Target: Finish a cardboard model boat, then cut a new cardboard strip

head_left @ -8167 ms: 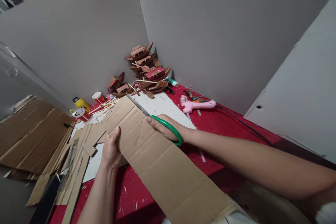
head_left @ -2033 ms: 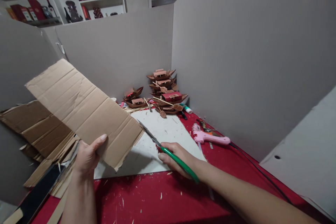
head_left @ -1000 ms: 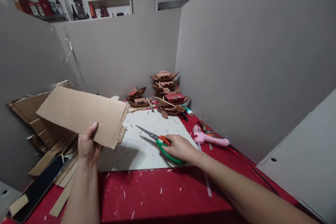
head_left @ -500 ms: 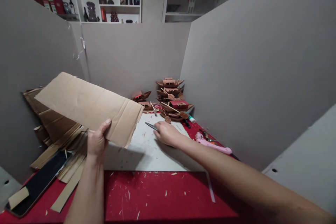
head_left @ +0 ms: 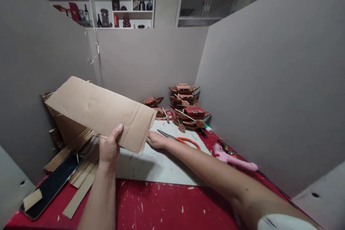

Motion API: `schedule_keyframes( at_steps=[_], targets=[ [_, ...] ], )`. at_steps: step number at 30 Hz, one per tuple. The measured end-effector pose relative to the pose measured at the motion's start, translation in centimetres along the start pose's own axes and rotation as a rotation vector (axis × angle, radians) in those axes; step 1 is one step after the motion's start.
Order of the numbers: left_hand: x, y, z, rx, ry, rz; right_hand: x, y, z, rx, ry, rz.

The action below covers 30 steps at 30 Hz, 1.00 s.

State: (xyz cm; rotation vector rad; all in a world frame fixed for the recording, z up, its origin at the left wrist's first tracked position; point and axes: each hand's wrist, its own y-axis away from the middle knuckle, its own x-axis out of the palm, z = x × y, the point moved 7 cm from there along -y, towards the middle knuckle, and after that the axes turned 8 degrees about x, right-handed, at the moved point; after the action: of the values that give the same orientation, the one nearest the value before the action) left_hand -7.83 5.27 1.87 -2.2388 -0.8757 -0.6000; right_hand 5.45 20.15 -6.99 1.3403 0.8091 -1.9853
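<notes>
The left hand [head_left: 109, 149] grips a cardboard panel [head_left: 97, 107] at its near long edge, thumb on the upward face, holding it over the left half of the red tabletop [head_left: 151, 206]. The panel's long axis slants from upper left to lower right, its right-hand short end pointing at the right hand [head_left: 155, 139], whose fingertips are hidden, so I cannot tell its grip. Scissors [head_left: 174, 137] lie on the white board [head_left: 161, 174], tips leftward. Model boats [head_left: 188, 111] crowd the tabletop's far right corner; grey partitions [head_left: 145, 61] enclose it, shelves [head_left: 133, 12] showing beyond.

a small craft workspace with model boats [head_left: 194, 112], glue gun [head_left: 235, 160], scissors [head_left: 175, 137]
</notes>
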Motion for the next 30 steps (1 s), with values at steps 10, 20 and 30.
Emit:
schedule_keyframes(
  at_steps=[10, 20, 30],
  targets=[
    [0.3, -0.8, -0.2, 0.083, 0.056, 0.005, 2.5, 11.6, 5.8, 0.061, -0.014, 0.039],
    [0.0, -2.2, 1.1, 0.068, -0.038, 0.108, 4.0, 16.9, 20.6, -0.506, -0.235, 0.183],
    [1.9, -1.1, 1.8, 0.109, 0.001, 0.195, 0.6, 27.1, 4.7, 0.428, -0.024, -0.139]
  ],
)
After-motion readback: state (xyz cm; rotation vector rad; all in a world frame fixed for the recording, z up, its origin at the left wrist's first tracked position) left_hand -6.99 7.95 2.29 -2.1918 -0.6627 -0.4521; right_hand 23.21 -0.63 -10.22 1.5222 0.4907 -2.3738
